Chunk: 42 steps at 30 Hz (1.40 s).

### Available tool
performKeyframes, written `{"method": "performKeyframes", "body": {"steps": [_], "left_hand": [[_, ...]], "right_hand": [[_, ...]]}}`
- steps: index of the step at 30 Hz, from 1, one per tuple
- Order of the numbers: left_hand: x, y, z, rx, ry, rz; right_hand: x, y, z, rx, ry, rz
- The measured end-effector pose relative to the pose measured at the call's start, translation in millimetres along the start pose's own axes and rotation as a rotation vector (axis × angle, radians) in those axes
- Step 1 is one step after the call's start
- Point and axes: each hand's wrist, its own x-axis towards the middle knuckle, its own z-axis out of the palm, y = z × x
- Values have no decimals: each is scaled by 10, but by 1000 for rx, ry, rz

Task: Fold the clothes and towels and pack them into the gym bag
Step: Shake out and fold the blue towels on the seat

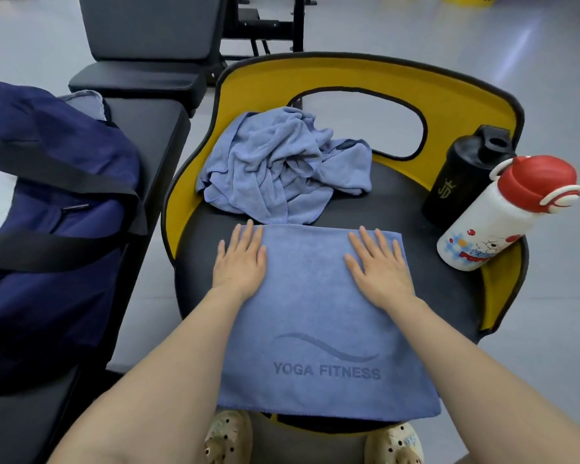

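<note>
Left hand (pixel 240 259) flat, fingers straight, pressing folded blue towel (pixel 318 329) on chair seat (pixel 449 296). Right hand (pixel 379 266) same, flat on towel. Crumpled towel (pixel 275 165) just behind. Navy gym bag (pixel 47 229) on surface (pixel 141 135) at left. Two bottles (pixel 503 212) at right.

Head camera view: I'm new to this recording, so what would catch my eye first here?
Both hands, left hand and right hand, press flat on a folded blue towel printed YOGA FITNESS, spread on a round seat. Behind it lies a crumpled blue towel; a navy gym bag sits left, and a red-capped white bottle right.
</note>
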Motion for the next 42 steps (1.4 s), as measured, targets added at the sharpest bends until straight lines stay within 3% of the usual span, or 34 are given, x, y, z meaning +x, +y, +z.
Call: {"method": "performKeyframes", "body": {"steps": [6, 9, 13, 18, 22, 29, 36, 42], "left_hand": [[137, 0, -66, -402, 203, -118], [183, 24, -127, -453, 283, -161], [198, 37, -172, -554, 283, -203], [212, -60, -227, -553, 232, -305], [226, -70, -308, -685, 205, -300], [316, -178, -322, -996, 205, -372], [336, -158, -424, -1187, 293, -384], [349, -91, -553, -1268, 389, -342]], "right_hand": [[76, 66, -78, 89, 108, 116], [99, 179, -153, 97, 127, 166], [118, 239, -199, 148, 188, 168], [171, 280, -253, 431, 279, 301], [211, 313, -311, 599, 249, 386], [318, 394, -490, 814, 14, 460], [357, 405, -558, 1084, 184, 500], [359, 378, -680, 1200, 327, 408]]}}
